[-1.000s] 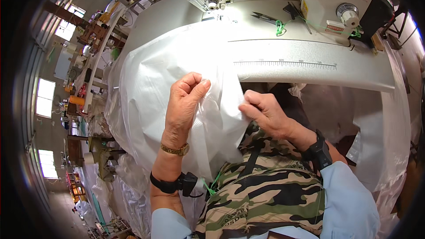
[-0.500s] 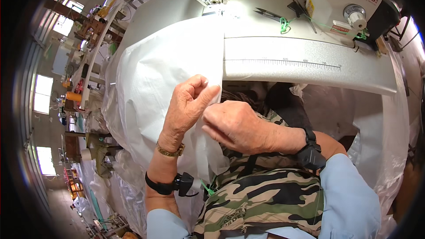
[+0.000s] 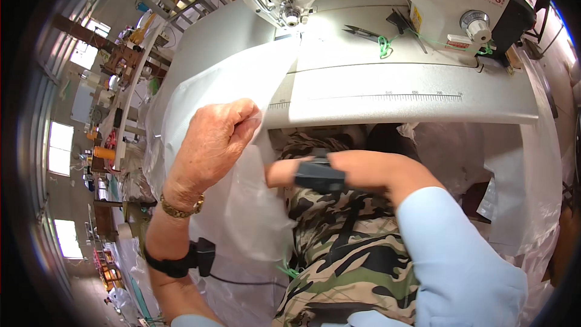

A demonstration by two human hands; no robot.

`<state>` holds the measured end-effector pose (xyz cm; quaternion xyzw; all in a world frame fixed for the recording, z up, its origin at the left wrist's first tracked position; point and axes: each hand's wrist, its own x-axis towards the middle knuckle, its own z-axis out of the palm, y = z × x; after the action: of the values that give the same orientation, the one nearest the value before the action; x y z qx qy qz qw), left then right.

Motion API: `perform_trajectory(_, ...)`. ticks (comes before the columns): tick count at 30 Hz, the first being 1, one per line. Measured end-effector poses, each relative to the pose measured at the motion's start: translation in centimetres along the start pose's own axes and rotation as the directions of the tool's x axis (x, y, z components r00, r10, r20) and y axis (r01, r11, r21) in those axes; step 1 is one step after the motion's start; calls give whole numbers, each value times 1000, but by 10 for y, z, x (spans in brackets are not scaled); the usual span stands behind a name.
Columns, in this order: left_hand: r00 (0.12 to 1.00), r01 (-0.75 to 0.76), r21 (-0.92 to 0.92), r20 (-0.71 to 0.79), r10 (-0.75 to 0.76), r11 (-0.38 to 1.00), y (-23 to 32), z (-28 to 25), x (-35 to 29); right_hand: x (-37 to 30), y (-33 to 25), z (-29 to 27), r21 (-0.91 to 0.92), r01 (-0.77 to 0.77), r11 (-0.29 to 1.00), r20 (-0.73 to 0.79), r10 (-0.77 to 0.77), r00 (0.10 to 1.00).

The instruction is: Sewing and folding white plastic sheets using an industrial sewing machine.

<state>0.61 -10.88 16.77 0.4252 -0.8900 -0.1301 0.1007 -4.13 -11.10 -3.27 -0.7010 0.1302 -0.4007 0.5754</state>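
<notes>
A large white plastic-like fabric sheet (image 3: 209,94) runs from the needle area of the sewing machine (image 3: 290,15) down over the table's front edge toward my lap. My left hand (image 3: 212,145) is closed, thumb and fingers pinching the sheet's right edge just in front of the table. Lower down, my right hand (image 3: 278,173) reaches left to the hanging part of the sheet. Only the part near its wrist shows, blurred; its fingers are hidden by the sheet, so their grip cannot be made out.
On the machine bed lie dark thread snips (image 3: 363,31) with green cord (image 3: 384,46). A ruler scale (image 3: 417,95) marks the bed's front edge. Translucent white material (image 3: 448,145) hangs at the right. Cluttered workbenches (image 3: 130,97) stand at the far left.
My left hand has moved left and slightly down, drawing the sheet's edge leftward. The right hand has gone from beside the left hand to lower down, partly behind the sheet.
</notes>
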Motion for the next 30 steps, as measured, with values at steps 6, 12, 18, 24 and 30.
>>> perform_trajectory(6, 970, -229, 477, 184, 159, 849, 4, 5, 2, 44, 11, 19, 19, -332, 943, -45, 333, 942)
perform_trajectory(12, 987, -145, 321, -17, 159, 936, -30, 86, -46, -33, 13, 2, -221, -519, 826, 20, 536, 844)
perform_trajectory(18, 958, 23, 335, -277, 76, 942, -40, 119, -58, -50, -56, -112, -475, -217, 853, 126, 310, 942)
perform_trajectory(24, 932, 77, 218, -361, 7, 973, -32, 119, -58, -9, -62, -187, -907, 14, 420, -43, -127, 991)
perform_trajectory(30, 933, 133, 145, -352, -75, 980, -24, 123, -58, 3, -49, -224, -972, 18, 233, -12, -128, 992)
